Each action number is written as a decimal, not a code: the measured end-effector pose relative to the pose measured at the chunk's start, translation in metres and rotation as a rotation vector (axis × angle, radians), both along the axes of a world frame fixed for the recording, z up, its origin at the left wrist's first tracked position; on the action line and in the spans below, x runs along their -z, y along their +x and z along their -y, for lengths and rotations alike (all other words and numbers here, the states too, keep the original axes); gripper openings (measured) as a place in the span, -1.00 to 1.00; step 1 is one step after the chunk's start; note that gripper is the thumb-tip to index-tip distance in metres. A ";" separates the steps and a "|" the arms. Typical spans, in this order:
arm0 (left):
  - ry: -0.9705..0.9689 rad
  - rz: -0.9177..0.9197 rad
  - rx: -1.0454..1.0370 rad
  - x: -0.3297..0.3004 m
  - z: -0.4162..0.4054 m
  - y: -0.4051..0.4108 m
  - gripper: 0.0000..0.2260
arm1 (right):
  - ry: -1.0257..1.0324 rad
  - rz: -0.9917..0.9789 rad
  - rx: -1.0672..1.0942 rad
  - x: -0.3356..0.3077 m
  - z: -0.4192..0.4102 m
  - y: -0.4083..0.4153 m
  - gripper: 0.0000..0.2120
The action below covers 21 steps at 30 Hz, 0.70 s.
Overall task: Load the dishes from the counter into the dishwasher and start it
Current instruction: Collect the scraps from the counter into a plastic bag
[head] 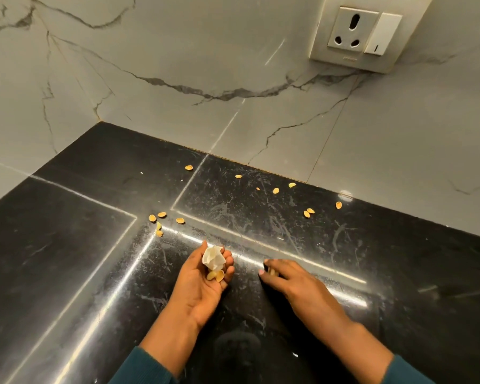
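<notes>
My left hand (202,284) lies palm up on the black counter (67,259), cupping a crumpled white paper (213,257) and a few pistachio shells (216,275). My right hand (286,278) rests palm down to its right, its fingertips pinching one shell (272,271) against the counter. Several more pistachio shells lie scattered farther back: a cluster (158,221) left of centre and others (308,212) toward the right near the wall. No dishes or dishwasher are in view.
A marble-patterned wall (205,65) rises behind the counter and meets a side wall at the left corner. A white socket with a switch (363,34) sits on the wall at upper right.
</notes>
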<state>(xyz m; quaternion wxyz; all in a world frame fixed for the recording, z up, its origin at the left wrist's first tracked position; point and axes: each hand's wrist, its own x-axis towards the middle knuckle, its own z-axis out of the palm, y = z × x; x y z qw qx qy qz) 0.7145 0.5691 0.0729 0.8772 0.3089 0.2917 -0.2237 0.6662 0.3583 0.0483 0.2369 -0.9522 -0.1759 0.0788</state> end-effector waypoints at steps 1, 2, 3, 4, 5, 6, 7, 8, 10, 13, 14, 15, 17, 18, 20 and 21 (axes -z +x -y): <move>0.012 -0.001 0.016 0.001 0.001 -0.002 -0.71 | -0.032 0.047 -0.004 -0.002 0.002 -0.007 -0.66; 0.020 -0.002 0.036 0.001 0.004 -0.006 -0.71 | -0.080 0.106 -0.011 -0.005 0.003 -0.013 -0.76; 0.025 -0.003 0.053 0.001 0.007 -0.008 -0.71 | -0.136 0.136 -0.021 -0.008 0.003 -0.015 -0.84; 0.026 -0.005 0.068 0.001 0.011 -0.010 -0.71 | -0.170 0.126 -0.026 -0.010 0.001 -0.015 -0.90; 0.032 -0.005 0.089 0.000 0.015 -0.013 -0.69 | -0.181 0.112 -0.021 -0.010 -0.001 -0.015 -0.92; 0.035 -0.007 0.111 -0.001 0.019 -0.015 -0.67 | -0.152 0.101 0.017 -0.010 -0.002 -0.014 -0.94; 0.039 -0.006 0.133 -0.003 0.024 -0.017 -0.66 | -0.091 0.076 0.085 -0.010 -0.001 -0.012 -0.96; 0.043 -0.007 0.152 -0.004 0.028 -0.019 -0.65 | -0.019 0.038 0.157 -0.010 0.000 -0.010 -0.94; 0.062 -0.010 0.180 -0.007 0.035 -0.023 -0.62 | 0.090 0.041 0.277 -0.011 0.006 -0.006 -0.89; 0.089 -0.030 0.196 -0.007 0.046 -0.026 -0.58 | 0.345 0.031 0.497 -0.031 0.019 -0.005 -0.85; 0.093 -0.039 0.196 -0.007 0.049 -0.026 -0.57 | 0.440 0.020 0.517 -0.043 0.020 -0.006 -0.85; 0.091 -0.048 0.196 -0.007 0.054 -0.026 -0.58 | 0.517 0.010 0.504 -0.055 0.018 -0.008 -0.84; 0.065 -0.058 0.197 -0.009 0.063 -0.027 -0.61 | 0.542 0.047 0.408 -0.075 0.008 -0.011 -0.79; 0.049 -0.052 0.199 -0.010 0.067 -0.028 -0.62 | 0.515 0.072 0.348 -0.081 0.002 -0.012 -0.75; 0.019 -0.027 0.198 -0.014 0.075 -0.030 -0.62 | 0.441 0.114 0.232 -0.083 -0.009 -0.014 -0.69; -0.006 -0.017 0.186 -0.017 0.079 -0.030 -0.62 | 0.406 0.137 0.172 -0.082 -0.012 -0.015 -0.67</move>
